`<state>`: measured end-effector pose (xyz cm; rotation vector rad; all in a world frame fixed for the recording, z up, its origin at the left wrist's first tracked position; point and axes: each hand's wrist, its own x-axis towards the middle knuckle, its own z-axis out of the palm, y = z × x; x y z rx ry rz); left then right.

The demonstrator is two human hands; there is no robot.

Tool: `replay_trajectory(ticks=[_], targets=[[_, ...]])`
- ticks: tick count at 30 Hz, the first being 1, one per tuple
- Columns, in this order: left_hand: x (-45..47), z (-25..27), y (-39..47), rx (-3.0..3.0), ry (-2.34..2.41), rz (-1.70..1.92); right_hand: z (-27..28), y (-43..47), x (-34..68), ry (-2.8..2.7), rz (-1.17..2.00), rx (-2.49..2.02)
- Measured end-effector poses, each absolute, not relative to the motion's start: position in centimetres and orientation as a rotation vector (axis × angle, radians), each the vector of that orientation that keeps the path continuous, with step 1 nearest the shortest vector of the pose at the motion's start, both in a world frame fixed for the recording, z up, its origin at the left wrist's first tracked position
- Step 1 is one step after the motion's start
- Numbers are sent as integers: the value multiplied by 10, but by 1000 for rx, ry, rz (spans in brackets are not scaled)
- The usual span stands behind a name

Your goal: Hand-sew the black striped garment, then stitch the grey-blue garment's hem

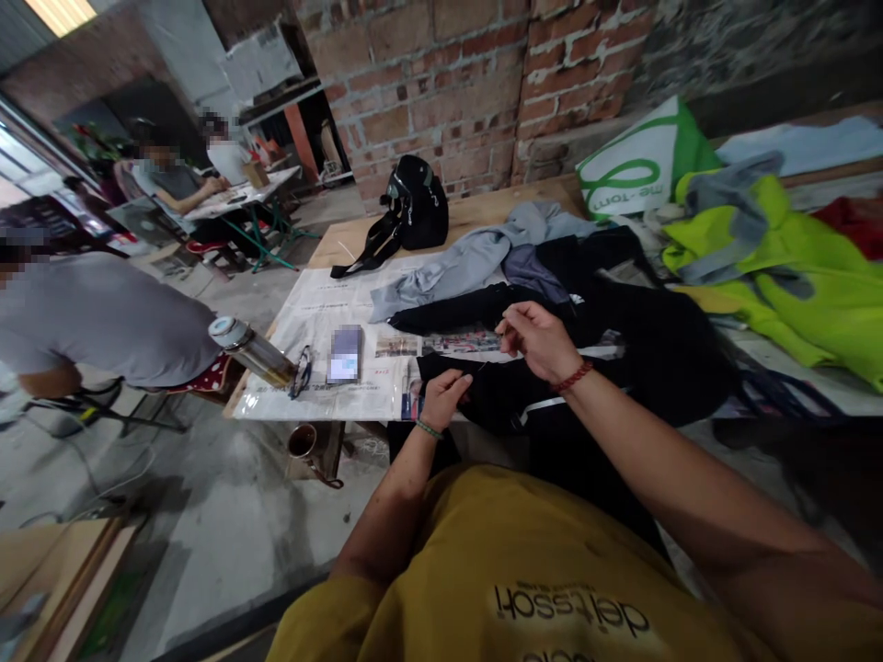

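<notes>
A black garment (662,345) with white stripes lies bunched over the table's near edge. My left hand (445,397) is closed on a fold of its dark cloth, thumb pressed against the fingers. To the right and slightly higher, my right hand (538,338) hovers over the garment with its fingertips pinched together. Whatever sits in that pinch is too small to make out. A thin, faint line shows beside the left thumb; its kind is unclear. Behind my hands, a grey garment (448,267) stretches across the newspaper (310,317) covering the table.
Left on the table are a bottle (255,354), glasses (301,372) and a phone (345,354). A black bag (426,207) stands at the back. A white-green bag (648,165) and bright yellow clothing (759,239) lie right. Below is a mug (303,443). People sit left.
</notes>
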<state>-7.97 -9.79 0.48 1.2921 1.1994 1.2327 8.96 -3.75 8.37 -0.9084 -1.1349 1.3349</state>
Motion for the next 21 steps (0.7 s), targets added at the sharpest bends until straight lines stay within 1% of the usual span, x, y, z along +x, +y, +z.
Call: replay_trajectory(ticks=[2,4,10,21], targets=[[-79,3,-97,1256,1206,1253,87,-40,92,-1111,1427,-866],[-79,0,-95,1212,1209,1296,88,-40,95,-1080,1435,-838],[-77,-6,-92,1059,1243,1406,94,-31,112,-985,1294,-800],[-77,-5,-92,996,1166,1459,101,-27,116,-1001,1056,-830]])
